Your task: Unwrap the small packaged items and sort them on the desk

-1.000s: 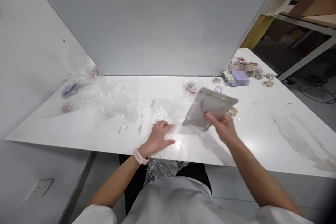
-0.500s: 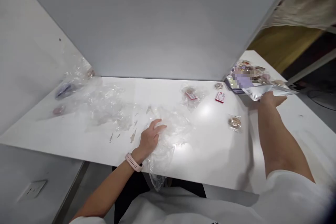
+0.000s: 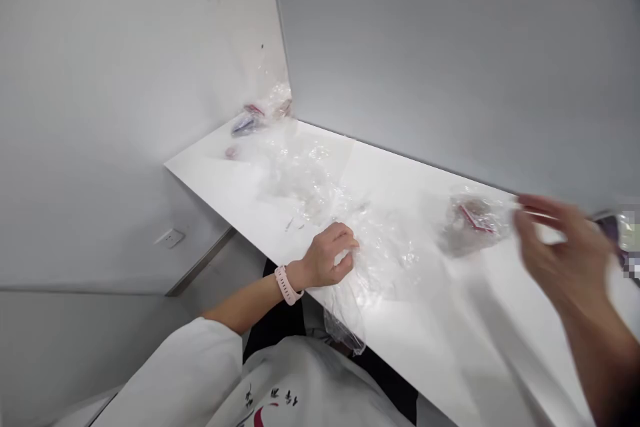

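Observation:
My left hand [image 3: 333, 255], a pink watch strap at its wrist, rests at the front edge of the table with curled fingers. Its thumb and forefinger are pinched on a large crumpled clear plastic bag [image 3: 383, 257], part of which hangs over the edge. My right hand [image 3: 567, 250] is over the right side of the table, blurred by motion. Its thumb and fingers are apart and I see nothing between them. Just left of its fingertips lies a small clear bag [image 3: 457, 230] with a red-edged card [image 3: 475, 220] in it.
More crumpled clear film [image 3: 305, 177] covers the left middle of the white table [image 3: 425, 367]. A purple packet [image 3: 244, 124] and a small pink item [image 3: 231, 153] lie in the far left corner. A grey panel [image 3: 425, 60] stands along the back.
The view has swung left. My right hand has let go of the silvery pouch at the right and come back toward the bagged card. My left fingers have curled in on the plastic.

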A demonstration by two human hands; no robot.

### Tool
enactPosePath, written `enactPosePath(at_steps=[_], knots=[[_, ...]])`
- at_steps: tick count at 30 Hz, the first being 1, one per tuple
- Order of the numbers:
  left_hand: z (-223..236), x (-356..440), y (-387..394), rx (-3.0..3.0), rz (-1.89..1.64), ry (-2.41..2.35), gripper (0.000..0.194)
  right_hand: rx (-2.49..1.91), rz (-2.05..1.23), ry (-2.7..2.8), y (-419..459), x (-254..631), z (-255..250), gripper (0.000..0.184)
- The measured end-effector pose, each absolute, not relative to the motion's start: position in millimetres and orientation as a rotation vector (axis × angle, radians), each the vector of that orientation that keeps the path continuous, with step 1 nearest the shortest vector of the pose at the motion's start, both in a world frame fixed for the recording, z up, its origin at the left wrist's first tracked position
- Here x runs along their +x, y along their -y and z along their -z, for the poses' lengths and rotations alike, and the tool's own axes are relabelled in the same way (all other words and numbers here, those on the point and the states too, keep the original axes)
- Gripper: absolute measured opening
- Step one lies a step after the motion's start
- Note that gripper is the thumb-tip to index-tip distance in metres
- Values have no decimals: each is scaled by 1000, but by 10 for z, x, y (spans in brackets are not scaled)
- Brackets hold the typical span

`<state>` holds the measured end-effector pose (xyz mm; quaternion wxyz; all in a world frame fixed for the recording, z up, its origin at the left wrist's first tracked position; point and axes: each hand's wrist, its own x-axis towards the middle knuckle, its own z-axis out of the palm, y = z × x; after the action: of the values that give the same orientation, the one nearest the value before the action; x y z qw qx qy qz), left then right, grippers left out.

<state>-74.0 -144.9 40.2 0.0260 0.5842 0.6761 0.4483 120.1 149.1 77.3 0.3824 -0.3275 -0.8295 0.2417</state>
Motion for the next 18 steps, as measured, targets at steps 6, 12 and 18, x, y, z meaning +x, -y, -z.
enactPosePath(at_steps=[6, 12, 18], knots=[[-420, -1245, 1972, 1737, -976, -2610, 12, -192, -1018, 2692, -560, -751, -812, 81], [-313, -2046, 2142, 1394, -624, -2852, 100, -300, -935, 2927, -136, -1918, -350, 76], [-172, -2460, 2011, 1284, -529, -2575, 101, -128, -855, 2943, 78, -1546, 47, 47]])
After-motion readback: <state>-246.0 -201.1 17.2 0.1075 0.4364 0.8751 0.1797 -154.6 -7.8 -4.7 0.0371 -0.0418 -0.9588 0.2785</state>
